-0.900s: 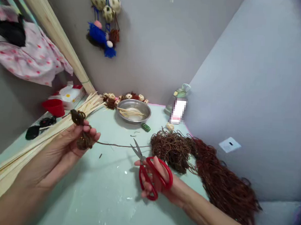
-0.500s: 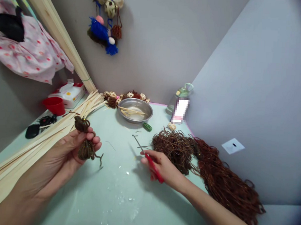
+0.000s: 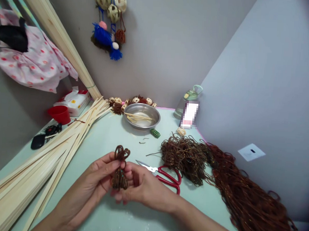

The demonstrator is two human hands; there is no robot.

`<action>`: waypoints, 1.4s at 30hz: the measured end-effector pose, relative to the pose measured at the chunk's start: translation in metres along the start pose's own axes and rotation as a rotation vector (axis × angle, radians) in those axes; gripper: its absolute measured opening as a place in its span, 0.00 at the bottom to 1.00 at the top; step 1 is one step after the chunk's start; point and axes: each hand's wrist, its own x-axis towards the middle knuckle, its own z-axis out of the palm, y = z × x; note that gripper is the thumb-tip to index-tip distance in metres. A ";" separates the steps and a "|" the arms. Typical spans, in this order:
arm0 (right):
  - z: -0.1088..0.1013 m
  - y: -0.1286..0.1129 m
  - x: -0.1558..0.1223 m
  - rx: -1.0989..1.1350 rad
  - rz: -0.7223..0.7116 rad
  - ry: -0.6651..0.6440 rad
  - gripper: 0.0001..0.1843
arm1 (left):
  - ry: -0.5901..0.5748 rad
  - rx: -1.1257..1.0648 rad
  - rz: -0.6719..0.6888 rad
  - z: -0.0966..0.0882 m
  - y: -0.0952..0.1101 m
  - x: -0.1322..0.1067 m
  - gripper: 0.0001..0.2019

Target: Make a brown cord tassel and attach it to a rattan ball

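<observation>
A small looped bundle of brown cord [image 3: 119, 178], narrow in the middle with loops above and below, is pinched between the thumb and fingers of my left hand [image 3: 100, 173]. My right hand [image 3: 146, 188] meets it from the right, its fingers closed around the bundle's lower side and partly hidden. Just behind my right hand lie red-handled scissors [image 3: 169, 175] on the table, blades pointing left. A tangled heap of dark brown cord [image 3: 185, 155] sits beyond the scissors, with a long reddish-brown hank [image 3: 249, 194] to its right.
Long pale bamboo strips [image 3: 44, 164] cover the table's left side. At the back stand a metal bowl [image 3: 141, 125] with sticks in it, a green woven piece [image 3: 155, 133] and a water bottle [image 3: 179, 108]. A red cup [image 3: 59, 114] and tissue pack [image 3: 75, 102] are at the left.
My right hand has put the scissors down on the table and moved left to the cord bundle. My left hand has brought the bundle rightward and lower, to the middle.
</observation>
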 end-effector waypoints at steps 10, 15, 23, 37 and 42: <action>-0.046 -0.013 -0.017 -0.620 -0.224 0.654 0.10 | 0.183 0.168 0.172 -0.024 -0.005 0.014 0.07; -0.043 -0.014 -0.019 -0.946 -0.393 0.742 0.08 | 0.163 0.100 0.106 -0.018 -0.012 0.010 0.08; -0.013 -0.006 -0.011 -0.223 -0.133 0.311 0.10 | -0.207 0.113 -0.137 -0.010 -0.031 0.011 0.12; -0.009 0.003 -0.022 -1.387 -0.498 0.293 0.11 | 0.152 0.706 0.379 -0.018 -0.016 0.016 0.07; -0.003 0.004 -0.020 -1.505 -0.775 0.179 0.13 | -0.013 0.941 0.451 -0.025 -0.025 0.016 0.06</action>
